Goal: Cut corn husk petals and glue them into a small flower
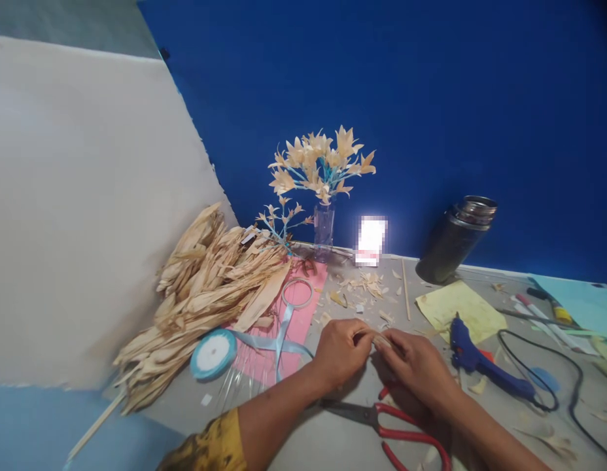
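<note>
Between my two hands is a small piece of dried corn husk (379,338), mostly covered by the fingers. My left hand (340,354) pinches one end, and my right hand (415,363) is closed on the other, close beside it. Below them, red-handled scissors (372,415) lie on the table, partly under my right forearm. A blue glue gun (485,366) rests just right of my right hand. Left of my left arm stands a spool of light blue ribbon (214,354), its loose ribbon (284,327) trailing over a pink sheet (311,297).
A heap of dried corn husks (210,281) covers the table's left side. Husk flowers (323,160) stand in a clear vase (324,232) at the back. A dark open flask (455,239), yellow paper (458,307), a thin stick (405,288) and a black cord (575,386) are farther right.
</note>
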Motion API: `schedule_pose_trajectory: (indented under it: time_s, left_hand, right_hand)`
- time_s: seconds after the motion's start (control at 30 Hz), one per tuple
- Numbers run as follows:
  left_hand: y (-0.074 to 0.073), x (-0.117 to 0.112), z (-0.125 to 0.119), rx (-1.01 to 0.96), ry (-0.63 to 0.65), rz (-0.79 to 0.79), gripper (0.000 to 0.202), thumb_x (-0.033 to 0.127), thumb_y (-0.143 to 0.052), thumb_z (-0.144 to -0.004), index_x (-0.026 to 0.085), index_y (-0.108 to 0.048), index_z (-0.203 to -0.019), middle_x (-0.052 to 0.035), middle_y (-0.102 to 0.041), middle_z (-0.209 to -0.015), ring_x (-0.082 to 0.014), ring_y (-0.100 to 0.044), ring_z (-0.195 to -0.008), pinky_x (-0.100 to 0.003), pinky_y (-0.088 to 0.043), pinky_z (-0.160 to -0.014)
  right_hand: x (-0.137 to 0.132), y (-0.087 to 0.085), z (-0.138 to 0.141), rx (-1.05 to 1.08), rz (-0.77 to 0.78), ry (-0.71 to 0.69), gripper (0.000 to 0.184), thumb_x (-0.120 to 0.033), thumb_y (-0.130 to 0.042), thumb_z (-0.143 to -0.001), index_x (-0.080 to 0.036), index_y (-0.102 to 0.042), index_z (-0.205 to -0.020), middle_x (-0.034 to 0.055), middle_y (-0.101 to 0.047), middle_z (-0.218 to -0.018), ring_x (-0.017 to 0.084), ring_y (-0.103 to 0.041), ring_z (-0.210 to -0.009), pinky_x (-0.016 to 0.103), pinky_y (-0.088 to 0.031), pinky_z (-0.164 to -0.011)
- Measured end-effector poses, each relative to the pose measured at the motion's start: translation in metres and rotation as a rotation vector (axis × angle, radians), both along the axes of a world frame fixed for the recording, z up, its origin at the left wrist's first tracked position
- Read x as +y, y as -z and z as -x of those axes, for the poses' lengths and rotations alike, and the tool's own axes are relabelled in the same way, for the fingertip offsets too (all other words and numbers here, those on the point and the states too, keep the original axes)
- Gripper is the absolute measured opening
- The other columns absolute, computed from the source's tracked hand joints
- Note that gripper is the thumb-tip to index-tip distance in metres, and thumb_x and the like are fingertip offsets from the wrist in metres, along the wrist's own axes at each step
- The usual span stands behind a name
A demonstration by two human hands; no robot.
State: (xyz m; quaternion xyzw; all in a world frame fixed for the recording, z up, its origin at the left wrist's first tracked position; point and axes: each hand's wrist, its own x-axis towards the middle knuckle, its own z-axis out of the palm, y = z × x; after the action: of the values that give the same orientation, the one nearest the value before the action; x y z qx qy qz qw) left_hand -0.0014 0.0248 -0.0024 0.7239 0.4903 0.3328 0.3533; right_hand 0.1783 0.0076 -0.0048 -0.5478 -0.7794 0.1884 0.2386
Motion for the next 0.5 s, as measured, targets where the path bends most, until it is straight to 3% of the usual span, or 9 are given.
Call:
schedule_pose_trajectory:
  time_s: [0.2, 0.3, 0.4, 0.5]
  left_hand:
    - [0.008, -0.002, 0.0, 0.41, -0.069, -0.12, 0.017, 0.02, -0.055, -0.08, 0.018, -0.071, -0.073, -0.0053, -0.073, -0.073, -0.0182, -0.062, -0.066, -0.03, -0.033, -0.06]
    - [0.009, 0.0, -0.001, 0.51, -0.124, -0.173, 0.019, 0.021, -0.053, -0.084, 0.02, -0.069, -0.073, -0.0053, -0.073, -0.074, -0.0185, -0.062, -0.067, -0.031, -0.031, -0.06]
    - [0.0, 0.007, 0.003, 0.555, -0.208, -0.158, 0.021, 0.022, -0.051, -0.087, 0.021, -0.068, -0.074, -0.0045, -0.074, -0.078, -0.0185, -0.064, -0.072, -0.031, -0.033, -0.063]
    - [-0.02, 0.02, 0.02, 0.646, -0.366, -0.037, 0.024, 0.023, -0.046, -0.091, 0.022, -0.07, -0.088, -0.006, -0.075, -0.088, -0.0202, -0.067, -0.08, -0.03, -0.036, -0.067]
  right_hand:
    - [0.0, 0.005, -0.001, -0.137, -0.035, 0.036, 0.032, -0.031, -0.047, -0.096, -0.022, -0.057, -0.066, 0.0022, -0.068, -0.062, 0.019, -0.061, -0.059, 0.027, -0.031, -0.056]
    - [0.002, 0.003, -0.001, -0.123, 0.054, 0.071, 0.028, -0.03, -0.052, -0.091, -0.022, -0.056, -0.065, 0.0034, -0.067, -0.063, 0.019, -0.059, -0.06, 0.027, -0.028, -0.057]
    - [0.006, -0.001, -0.003, -0.062, 0.158, 0.115, 0.025, -0.029, -0.053, -0.087, -0.022, -0.054, -0.063, 0.002, -0.064, -0.06, 0.019, -0.056, -0.058, 0.027, -0.027, -0.056]
    - [0.01, -0.004, -0.01, -0.008, 0.18, 0.15, 0.028, -0.033, -0.05, -0.089, -0.023, -0.052, -0.063, 0.0006, -0.062, -0.057, 0.018, -0.055, -0.056, 0.027, -0.028, -0.054]
